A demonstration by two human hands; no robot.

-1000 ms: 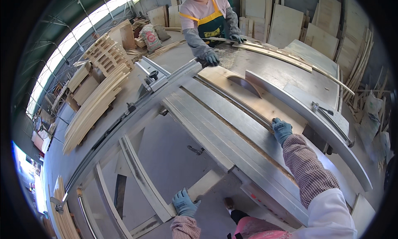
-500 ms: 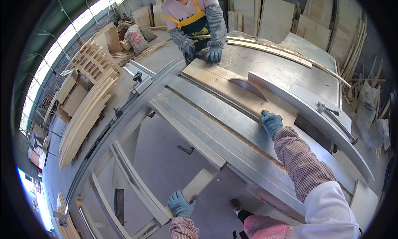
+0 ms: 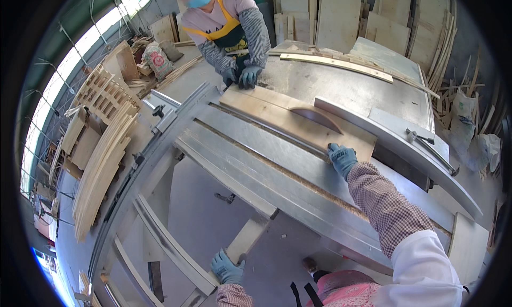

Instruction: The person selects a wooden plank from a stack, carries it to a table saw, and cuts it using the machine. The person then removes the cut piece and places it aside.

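Note:
A long pale wooden board [image 3: 272,110] lies on a metal table saw [image 3: 261,147], with the curved saw blade [image 3: 318,120] standing up through it. My gloved right hand [image 3: 342,159] grips the board's near end, fingers curled over its edge, short of the blade. Lower down, my gloved left hand [image 3: 228,267] is closed round a bar of the saw's side frame [image 3: 246,240]. Across the saw, a co-worker's two gloved hands [image 3: 247,77] are at the board's far end. What lies under the board is hidden.
A metal fence [image 3: 368,127] runs along the board's right side, with a clamp rod [image 3: 432,150] beyond it. Thin strips [image 3: 336,67] lie on the far table. Stacked planks [image 3: 104,168] stand at left, and sheets [image 3: 338,22] lean on the back wall.
My view has shifted slightly. The board and my right hand have slid a little toward the co-worker, past the blade. The co-worker's hands have moved left. My left hand keeps its hold.

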